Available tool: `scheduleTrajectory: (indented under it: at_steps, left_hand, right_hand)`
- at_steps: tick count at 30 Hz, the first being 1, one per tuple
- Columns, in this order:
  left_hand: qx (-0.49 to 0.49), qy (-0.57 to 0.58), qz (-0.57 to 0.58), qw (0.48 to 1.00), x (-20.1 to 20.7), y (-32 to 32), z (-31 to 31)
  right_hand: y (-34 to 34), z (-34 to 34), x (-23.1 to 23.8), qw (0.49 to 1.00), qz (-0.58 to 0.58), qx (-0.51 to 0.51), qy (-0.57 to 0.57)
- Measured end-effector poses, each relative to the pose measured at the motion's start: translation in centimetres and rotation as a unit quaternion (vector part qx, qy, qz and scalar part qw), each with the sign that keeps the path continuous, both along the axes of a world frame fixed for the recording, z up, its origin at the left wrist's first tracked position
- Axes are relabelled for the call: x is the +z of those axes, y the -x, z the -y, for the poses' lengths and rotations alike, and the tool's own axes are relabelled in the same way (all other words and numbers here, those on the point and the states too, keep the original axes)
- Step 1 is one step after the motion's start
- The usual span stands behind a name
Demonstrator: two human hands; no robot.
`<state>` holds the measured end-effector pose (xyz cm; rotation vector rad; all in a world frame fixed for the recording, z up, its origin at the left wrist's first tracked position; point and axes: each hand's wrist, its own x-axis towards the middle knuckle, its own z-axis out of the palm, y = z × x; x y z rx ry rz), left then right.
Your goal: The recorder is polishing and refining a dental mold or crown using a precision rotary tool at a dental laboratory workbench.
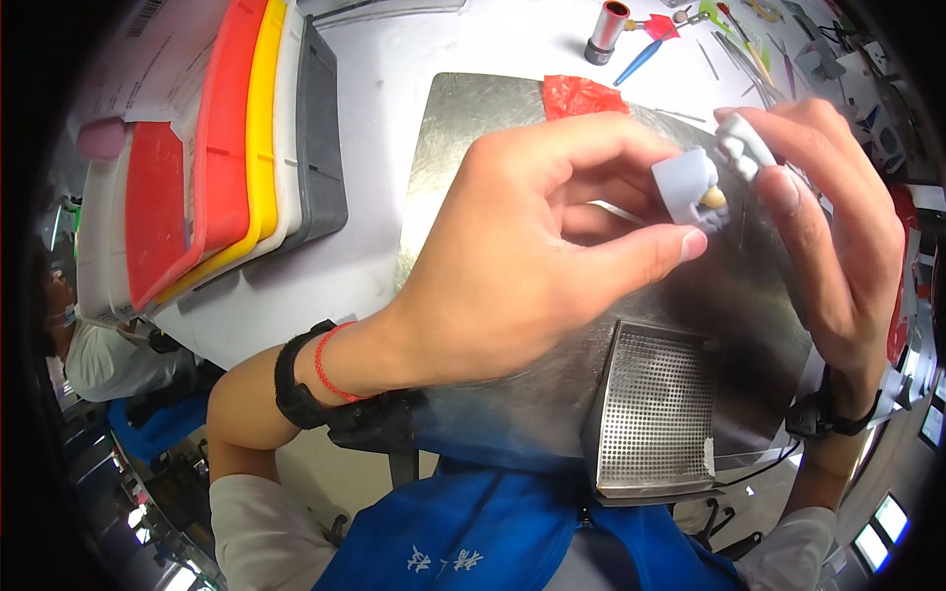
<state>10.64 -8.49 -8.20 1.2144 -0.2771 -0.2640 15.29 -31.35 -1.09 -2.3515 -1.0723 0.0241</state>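
Note:
Between the thumb and fingers of my left hand is a pale blue-grey dental model with one yellowish tooth on it. My right hand pinches a second, whitish dental model, its row of teeth turned toward the first. The two models are held close together but apart, over the metal work plate. Some of my left fingers are hidden behind the model. Below my hands, at the near edge, sits a perforated metal grille box.
Nested plastic trays in red, yellow, white and grey stand at the left. A red plastic piece lies on the plate's far edge. Behind it are a metal cylinder, a blue-handled tool and several thin tools. Another person sits at far left.

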Motion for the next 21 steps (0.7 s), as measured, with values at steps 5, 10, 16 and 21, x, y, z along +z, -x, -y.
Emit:
scheduleTrajectory:
  at_steps: [5,10,16,21]
  left_hand:
    - [-0.005,0.007,-0.051,0.999,-0.2,-0.4,-0.7]
    - [-0.002,0.011,-0.064,0.998,-0.6,-0.2,-0.2]
    - [0.02,0.047,-0.044,0.998,-0.4,0.0,0.4]
    - [0.047,0.071,-0.019,0.996,-0.6,-0.1,0.4]
  right_hand:
    - [-0.1,-0.8,-1.4,0.999,0.01,0.027,-0.012]
    - [0.2,-0.9,-2.4,0.999,-0.005,-0.014,-0.035]
    - [0.1,-0.4,-2.8,0.998,-0.022,0.001,-0.053]
    - [0.4,-0.8,-2.4,1.0,-0.009,0.026,0.016]
